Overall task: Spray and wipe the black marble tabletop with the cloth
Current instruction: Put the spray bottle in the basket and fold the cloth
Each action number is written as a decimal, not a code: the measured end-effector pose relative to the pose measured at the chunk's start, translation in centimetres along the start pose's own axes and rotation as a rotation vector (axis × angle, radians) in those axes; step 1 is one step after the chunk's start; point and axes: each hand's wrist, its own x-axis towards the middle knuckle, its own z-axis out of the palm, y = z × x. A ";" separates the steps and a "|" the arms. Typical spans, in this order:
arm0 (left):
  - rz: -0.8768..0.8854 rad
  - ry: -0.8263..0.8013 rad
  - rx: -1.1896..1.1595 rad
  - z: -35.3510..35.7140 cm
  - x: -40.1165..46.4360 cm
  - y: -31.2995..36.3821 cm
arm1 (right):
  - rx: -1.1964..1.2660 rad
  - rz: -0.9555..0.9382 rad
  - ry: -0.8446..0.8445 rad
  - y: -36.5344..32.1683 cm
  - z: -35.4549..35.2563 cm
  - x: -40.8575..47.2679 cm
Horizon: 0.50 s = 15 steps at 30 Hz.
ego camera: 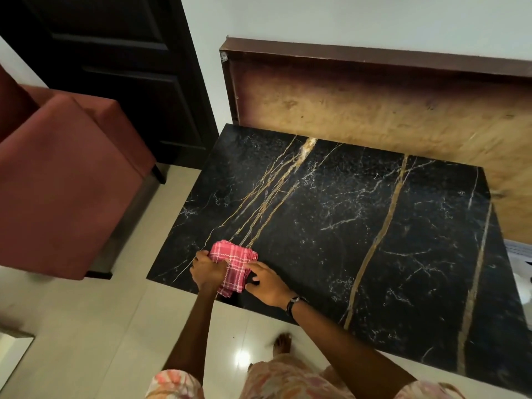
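The black marble tabletop point(359, 226) with gold and white veins fills the middle and right of the view. A folded pink checked cloth point(234, 264) lies on its near left corner, partly over the edge. My left hand point(205, 269) grips the cloth's left side. My right hand point(266, 283), with a dark band at the wrist, rests fingers spread on the cloth's right side. No spray bottle is in view.
A red upholstered chair point(63, 180) stands on the left on the pale tiled floor point(95, 326). A brown wooden board point(374, 110) leans against the wall behind the table. A dark door point(129, 67) is at the back left. My bare foot point(283, 342) is below the table's edge.
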 end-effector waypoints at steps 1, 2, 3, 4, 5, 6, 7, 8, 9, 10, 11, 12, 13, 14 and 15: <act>-0.017 -0.014 -0.024 -0.1 0.2 -0.1 | 0.005 0.004 -0.002 0.1 0.0 -0.1; -0.025 -0.029 -0.033 -0.1 0.3 -0.2 | 0.014 0.008 -0.004 0.1 0.0 -0.2; -0.020 -0.041 -0.027 -0.2 0.2 -0.3 | 0.024 0.007 -0.004 0.2 0.1 -0.3; -0.004 -0.052 -0.021 -0.1 0.1 -0.5 | 0.036 0.006 -0.002 0.2 0.0 -0.5; 0.026 -0.058 -0.016 -0.1 0.0 -0.6 | 0.051 0.007 -0.003 0.3 0.0 -0.6; 0.055 -0.068 -0.020 -0.2 -0.3 -0.6 | 0.074 0.010 -0.004 0.3 -0.1 -0.8; 0.082 -0.098 -0.052 -0.4 -0.8 -0.5 | 0.107 0.017 -0.007 0.5 -0.2 -0.9; 0.096 -0.147 -0.113 -0.7 -1.5 -0.2 | 0.147 0.031 -0.008 0.7 -0.3 -1.1; 0.103 -0.207 -0.180 -1.1 -2.3 0.2 | 0.186 0.047 -0.002 0.8 -0.4 -1.2; 0.104 -0.258 -0.238 -1.3 -3.0 0.5 | 0.219 0.070 0.010 1.1 -0.6 -1.4; 0.108 -0.293 -0.282 -1.4 -3.5 0.6 | 0.249 0.096 0.030 1.3 -0.8 -1.6; 0.105 -0.327 -0.327 -1.6 -4.0 0.8 | 0.276 0.121 0.056 1.4 -1.0 -1.9; 0.099 -0.356 -0.380 -1.7 -4.5 1.0 | 0.307 0.138 0.088 1.5 -1.3 -2.2; 0.086 -0.387 -0.437 -1.9 -5.0 1.3 | 0.355 0.147 0.119 1.5 -1.7 -2.6; 0.056 -0.422 -0.502 -1.9 -5.3 1.5 | 0.423 0.162 0.140 1.4 -2.2 -3.1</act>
